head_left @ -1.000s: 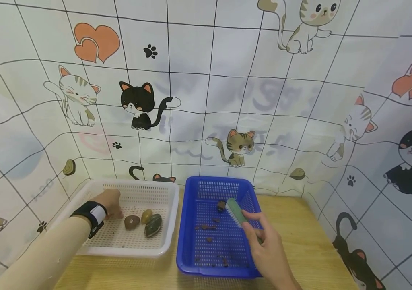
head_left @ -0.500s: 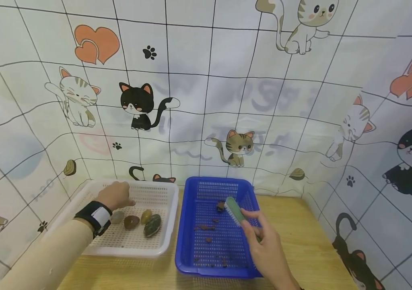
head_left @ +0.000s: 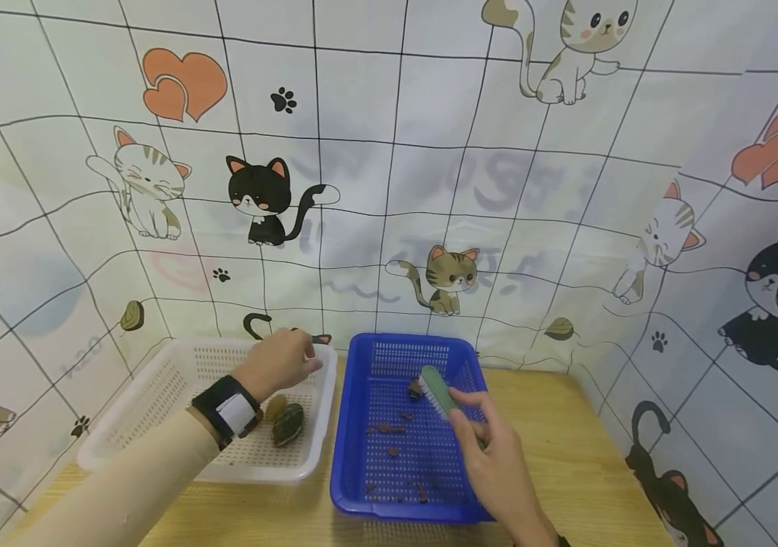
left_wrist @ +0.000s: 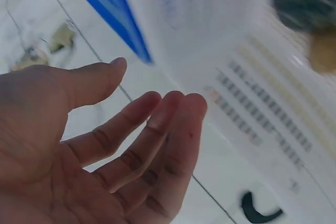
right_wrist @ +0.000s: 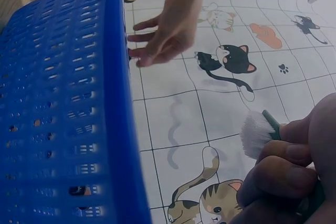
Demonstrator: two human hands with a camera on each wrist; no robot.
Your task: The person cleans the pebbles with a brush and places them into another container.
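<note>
My right hand (head_left: 498,456) grips a green brush (head_left: 441,395) with white bristles over the right side of the blue basket (head_left: 341,456). In the right wrist view, the brush's white bristles (right_wrist: 256,134) point away from my curled fingers. My left hand (head_left: 279,361), with nothing in it, is over the back right of the white basket (head_left: 252,475). Its fingers are apart and loosely bent in the left wrist view. Beneath that arm, a dark green striped stone (head_left: 288,425) and a yellowish stone (head_left: 276,408) lie in the white basket; the wrist hides others.
Several brown muddy bits (head_left: 389,429) and a dark brown lump (head_left: 415,389) lie on the blue basket's floor. Both baskets stand side by side on a wooden table (head_left: 553,441). A cat-print sheet (head_left: 362,190) rises right behind them and at both sides.
My left hand has lifted from the white basket's floor, uncovering a pale stone on the way, and moved right toward the blue basket. The right hand and brush have barely shifted.
</note>
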